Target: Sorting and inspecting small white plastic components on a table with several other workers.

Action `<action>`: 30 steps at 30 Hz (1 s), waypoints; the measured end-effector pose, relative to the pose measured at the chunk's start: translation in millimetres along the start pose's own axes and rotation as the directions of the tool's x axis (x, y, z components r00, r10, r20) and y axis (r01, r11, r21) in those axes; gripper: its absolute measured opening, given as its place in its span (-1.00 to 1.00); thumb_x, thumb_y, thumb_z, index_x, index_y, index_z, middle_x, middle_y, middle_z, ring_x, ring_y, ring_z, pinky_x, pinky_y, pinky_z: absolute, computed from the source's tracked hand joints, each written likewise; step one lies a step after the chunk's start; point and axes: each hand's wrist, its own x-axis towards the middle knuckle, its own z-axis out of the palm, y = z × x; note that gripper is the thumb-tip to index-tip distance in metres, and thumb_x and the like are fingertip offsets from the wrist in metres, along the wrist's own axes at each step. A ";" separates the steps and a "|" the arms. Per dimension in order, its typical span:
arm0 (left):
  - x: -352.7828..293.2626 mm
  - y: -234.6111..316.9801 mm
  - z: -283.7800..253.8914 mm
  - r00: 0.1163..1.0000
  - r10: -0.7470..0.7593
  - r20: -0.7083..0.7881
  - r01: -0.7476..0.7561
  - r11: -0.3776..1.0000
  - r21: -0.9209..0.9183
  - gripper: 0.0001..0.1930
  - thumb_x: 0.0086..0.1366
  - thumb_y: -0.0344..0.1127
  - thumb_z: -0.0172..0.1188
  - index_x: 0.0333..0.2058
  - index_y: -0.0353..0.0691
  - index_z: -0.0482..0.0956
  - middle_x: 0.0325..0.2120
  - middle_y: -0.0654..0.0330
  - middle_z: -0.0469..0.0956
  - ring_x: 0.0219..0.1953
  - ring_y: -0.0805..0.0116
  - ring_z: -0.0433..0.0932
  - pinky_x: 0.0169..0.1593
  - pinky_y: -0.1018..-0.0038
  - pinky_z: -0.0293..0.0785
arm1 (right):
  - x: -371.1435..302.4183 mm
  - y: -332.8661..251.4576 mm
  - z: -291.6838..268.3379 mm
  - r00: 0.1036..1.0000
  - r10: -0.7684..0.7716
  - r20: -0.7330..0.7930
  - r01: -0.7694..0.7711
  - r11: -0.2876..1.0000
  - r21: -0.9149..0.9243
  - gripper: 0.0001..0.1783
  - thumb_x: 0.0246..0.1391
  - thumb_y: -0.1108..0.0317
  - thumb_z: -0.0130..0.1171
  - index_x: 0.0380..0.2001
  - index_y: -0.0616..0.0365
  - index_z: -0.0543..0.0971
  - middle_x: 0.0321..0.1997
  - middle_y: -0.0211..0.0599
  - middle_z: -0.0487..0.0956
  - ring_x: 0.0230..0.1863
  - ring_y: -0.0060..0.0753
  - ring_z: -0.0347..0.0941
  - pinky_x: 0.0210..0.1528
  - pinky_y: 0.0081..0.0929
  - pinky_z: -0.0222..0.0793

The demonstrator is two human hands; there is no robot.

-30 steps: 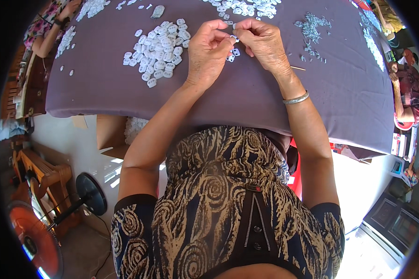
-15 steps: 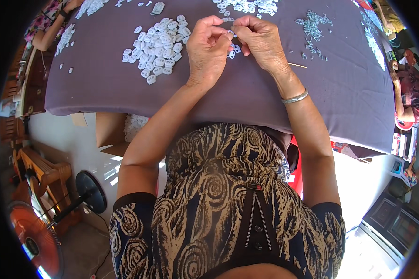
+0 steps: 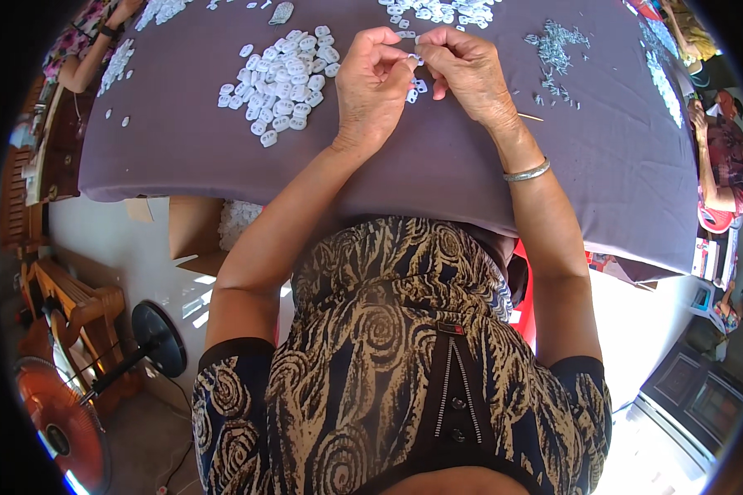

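Left hand [image 3: 373, 92] pinches a small white piece [image 3: 418, 59] at its fingertips, above the surface [image 3: 429, 173]. Right hand [image 3: 473, 78] is just beside it, thumb and fingers curled close; whether they grip anything, I cannot tell. A few loose pieces [image 3: 421, 86] lie between the hands. To the left spreads a white pile [image 3: 285, 91]; to the right, a thin stick [image 3: 530, 117] and, farther, grey bits [image 3: 553, 48]. Another pile [image 3: 444, 11] sits far.
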 end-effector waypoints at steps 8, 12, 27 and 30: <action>1.4 0.7 -2.5 1.000 -0.006 0.015 0.006 1.000 -0.020 -0.70 0.14 -0.58 0.15 -0.15 -0.31 0.33 -0.44 0.16 0.52 -0.52 0.58 0.43 -0.49 0.64 0.41 | 0.0 -2.3 -0.6 0.998 0.052 0.016 -0.054 0.992 0.111 -0.81 0.12 0.33 0.03 -0.38 0.22 0.57 -0.60 -0.49 0.38 -0.58 -0.72 0.30 -0.62 -0.69 0.35; 1.7 0.5 -2.4 1.000 -0.013 0.010 0.013 1.000 -0.017 -0.70 0.14 -0.58 0.15 -0.14 -0.31 0.32 -0.44 0.16 0.52 -0.51 0.57 0.44 -0.48 0.64 0.42 | 2.9 -1.2 -3.6 0.998 0.069 0.004 -0.068 0.975 0.210 -0.78 0.13 0.32 -0.01 -0.37 0.23 0.56 -0.55 -0.44 0.44 -0.55 -0.71 0.30 -0.60 -0.69 0.34; 12.0 -8.6 -17.6 0.993 -0.057 -0.102 0.051 0.997 -0.063 -0.71 0.15 -0.56 0.19 -0.16 -0.26 0.36 -0.43 0.18 0.53 -0.48 0.52 0.47 -0.38 0.61 0.45 | 36.1 18.4 -38.2 0.987 -0.156 -0.041 0.099 0.783 -0.614 -0.84 0.05 0.34 0.17 -0.29 0.11 0.62 -0.46 -0.43 0.57 -0.43 -0.60 0.45 -0.41 -0.58 0.42; 11.2 -7.4 -16.7 0.993 -0.057 -0.103 0.050 0.997 -0.061 -0.71 0.15 -0.56 0.19 -0.16 -0.27 0.36 -0.43 0.18 0.53 -0.47 0.52 0.47 -0.39 0.60 0.45 | 44.2 18.3 -33.2 0.969 -0.219 0.111 0.235 0.696 -0.679 -0.84 0.04 0.34 0.17 -0.29 0.12 0.60 -0.38 -0.34 0.57 -0.37 -0.41 0.49 -0.28 -0.46 0.42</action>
